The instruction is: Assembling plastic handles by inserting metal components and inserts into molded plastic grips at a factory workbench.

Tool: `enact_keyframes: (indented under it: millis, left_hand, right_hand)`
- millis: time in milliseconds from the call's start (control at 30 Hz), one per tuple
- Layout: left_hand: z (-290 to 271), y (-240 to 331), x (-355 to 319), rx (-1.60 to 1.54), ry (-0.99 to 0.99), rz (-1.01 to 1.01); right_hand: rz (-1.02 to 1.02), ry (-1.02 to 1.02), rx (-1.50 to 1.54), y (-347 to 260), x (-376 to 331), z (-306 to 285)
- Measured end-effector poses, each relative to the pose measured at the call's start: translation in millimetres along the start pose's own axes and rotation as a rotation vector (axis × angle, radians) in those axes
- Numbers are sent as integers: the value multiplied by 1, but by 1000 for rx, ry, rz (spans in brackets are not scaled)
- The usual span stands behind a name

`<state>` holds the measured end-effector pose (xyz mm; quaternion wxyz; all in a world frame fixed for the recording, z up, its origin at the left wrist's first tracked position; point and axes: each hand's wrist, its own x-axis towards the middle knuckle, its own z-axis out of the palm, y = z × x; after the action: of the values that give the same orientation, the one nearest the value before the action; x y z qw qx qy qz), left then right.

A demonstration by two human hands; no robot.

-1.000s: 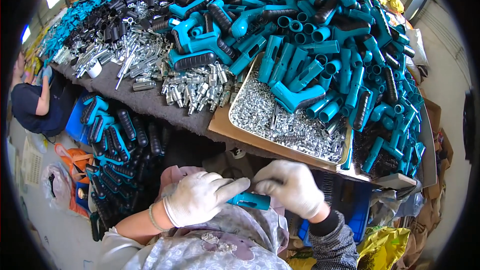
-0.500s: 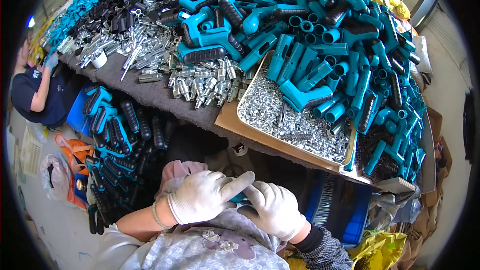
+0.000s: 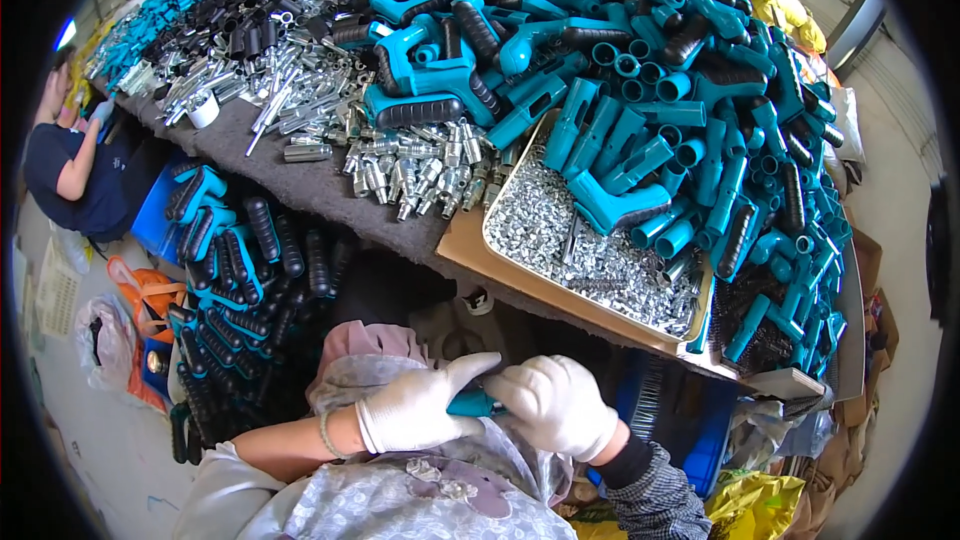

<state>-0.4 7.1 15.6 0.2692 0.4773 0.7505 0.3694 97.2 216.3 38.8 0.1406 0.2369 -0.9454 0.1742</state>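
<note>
In front of my lap, my left hand (image 3: 415,410), in a white glove, is closed around a teal plastic part (image 3: 472,403); its thumb points up and to the right. Most of that part is hidden by the gloves, so its full shape does not show. My right hand (image 3: 557,407), also gloved, has its fingers curled and pressed together at the part's right end. Whether a smaller piece sits between those fingertips cannot be seen. Beyond my hands, a shallow tray (image 3: 487,232) of small silver metal pieces rests on the table edge, with teal pistol-grip bodies (image 3: 620,202) piled over its back.
Metal fittings (image 3: 415,172) are heaped on the grey-covered table (image 3: 300,180). Below, at left, teal-and-black handles (image 3: 235,270) fill a pile by a blue bin (image 3: 157,220). A blue crate (image 3: 703,430) stands under the table at right. Another person (image 3: 75,175) works at far left.
My right hand has shifted slightly right, and its fingers have curled in more. My left index finger no longer reaches across toward it; more of the teal part shows between the hands.
</note>
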Motion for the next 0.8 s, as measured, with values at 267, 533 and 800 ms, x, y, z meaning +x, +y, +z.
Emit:
enact_keyframes:
  millis: [267,533,800]
  left_hand:
    - [-13,12,-6,217,169,82]
    - [-17,7,-6,272,268,397]
    - [-21,7,-5,-217,358,-25]
  right_hand:
    - [653,281,-353,87,43,-54]
    - [716,195,-370,96,49,-47]
    - [600,723,70,41,28,-40]
